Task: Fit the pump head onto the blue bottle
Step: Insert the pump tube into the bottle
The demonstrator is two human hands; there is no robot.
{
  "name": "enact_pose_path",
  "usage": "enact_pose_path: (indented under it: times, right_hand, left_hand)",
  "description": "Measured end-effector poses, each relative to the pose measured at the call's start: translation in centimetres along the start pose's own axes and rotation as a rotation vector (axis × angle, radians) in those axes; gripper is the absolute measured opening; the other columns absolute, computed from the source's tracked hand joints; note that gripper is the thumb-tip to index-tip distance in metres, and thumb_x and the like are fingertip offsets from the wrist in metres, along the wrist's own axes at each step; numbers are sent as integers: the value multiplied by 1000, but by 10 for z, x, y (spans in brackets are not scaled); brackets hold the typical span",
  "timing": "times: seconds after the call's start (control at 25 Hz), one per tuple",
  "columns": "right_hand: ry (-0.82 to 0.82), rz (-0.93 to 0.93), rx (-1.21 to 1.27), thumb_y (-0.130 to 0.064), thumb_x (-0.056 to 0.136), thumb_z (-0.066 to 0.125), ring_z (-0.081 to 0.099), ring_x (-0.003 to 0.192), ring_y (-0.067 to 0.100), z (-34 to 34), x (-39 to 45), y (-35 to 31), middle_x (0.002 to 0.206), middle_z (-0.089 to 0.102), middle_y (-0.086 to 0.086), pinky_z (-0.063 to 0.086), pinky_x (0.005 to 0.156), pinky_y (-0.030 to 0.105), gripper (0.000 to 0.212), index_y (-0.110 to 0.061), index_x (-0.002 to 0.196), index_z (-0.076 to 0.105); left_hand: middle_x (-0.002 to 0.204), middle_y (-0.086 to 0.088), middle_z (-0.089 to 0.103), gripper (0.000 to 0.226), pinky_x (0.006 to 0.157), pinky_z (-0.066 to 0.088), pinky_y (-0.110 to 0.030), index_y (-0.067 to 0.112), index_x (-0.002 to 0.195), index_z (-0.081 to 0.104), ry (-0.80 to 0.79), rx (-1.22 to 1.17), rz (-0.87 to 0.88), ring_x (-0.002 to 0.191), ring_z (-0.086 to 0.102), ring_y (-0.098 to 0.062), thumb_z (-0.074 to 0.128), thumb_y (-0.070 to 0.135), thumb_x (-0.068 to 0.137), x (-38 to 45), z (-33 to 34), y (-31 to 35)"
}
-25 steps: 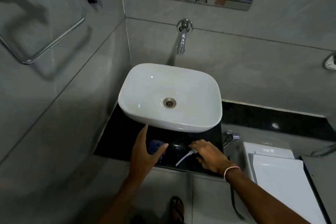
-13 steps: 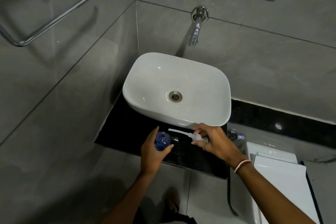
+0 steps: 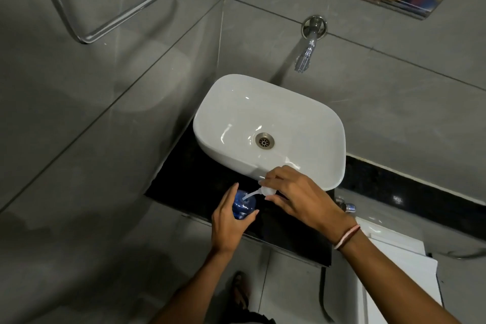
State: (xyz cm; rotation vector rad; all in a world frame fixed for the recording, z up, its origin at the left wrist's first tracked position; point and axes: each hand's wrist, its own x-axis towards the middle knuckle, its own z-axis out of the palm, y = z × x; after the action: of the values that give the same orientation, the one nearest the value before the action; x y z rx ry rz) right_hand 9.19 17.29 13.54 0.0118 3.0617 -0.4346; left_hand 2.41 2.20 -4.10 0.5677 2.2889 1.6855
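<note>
1. Left hand: curled around the blue bottle, thumb and fingers on opposite sides.
2. Right hand: fingers pinched on the white pump head; its thin tube slants down to the bottle mouth, apparently entering it.
3. Bottle: translucent, rounded, seemingly standing near the front edge of the glossy black table.
4. White basin: smooth, rounded, just behind both hands.

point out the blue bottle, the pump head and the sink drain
blue bottle [image 3: 240, 207]: head view, on its blue shoulder
pump head [image 3: 267, 191]: head view, on its white cap
sink drain [image 3: 264, 141]: head view, on the metal grate
</note>
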Motion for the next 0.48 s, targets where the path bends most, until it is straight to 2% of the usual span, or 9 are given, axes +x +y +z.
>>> enact_pose_path:
  times: [0.2, 0.28, 0.36, 0.48]
  right_hand:
    - [-190, 1, -106, -2, 87, 67, 67, 94, 29, 25, 41, -24, 100, 73, 8, 56, 75, 44, 12, -11, 96, 67]
    - [-257, -15, -169, -3, 88, 65, 67, 94, 32, 39, 50, -23, 100, 73, 12, 57, 76, 45, 11, -9, 97, 66]
    - [-256, 10, -166, -8, 92, 67, 68, 96, 35, 53, 54, -17, 103, 73, 14, 57, 76, 42, 11, -7, 102, 67]
    - [-170, 140, -85, -34, 87, 80, 68, 105, 31, 66, 52, -7, 114, 71, 10, 54, 78, 36, 36, -11, 113, 67]
  left_hand:
    - [130, -7, 68, 87, 90, 60, -36, 10, 139, 56, 4, 32, 15, 113, 67, -20, 92, 32, 63, 0, 0, -2]
    - [130, -8, 68, 89, 89, 60, -40, 11, 141, 55, 22, 85, 30, 112, 68, -24, 90, 34, 63, -1, -1, -2]
    - [136, -11, 65, 93, 92, 59, -43, 11, 144, 51, 32, 148, 63, 117, 65, -27, 91, 34, 62, -1, -1, -2]
    - [143, -11, 58, 95, 103, 52, -50, 7, 142, 52, 49, 221, 151, 129, 57, -29, 93, 30, 60, 2, -1, -7]
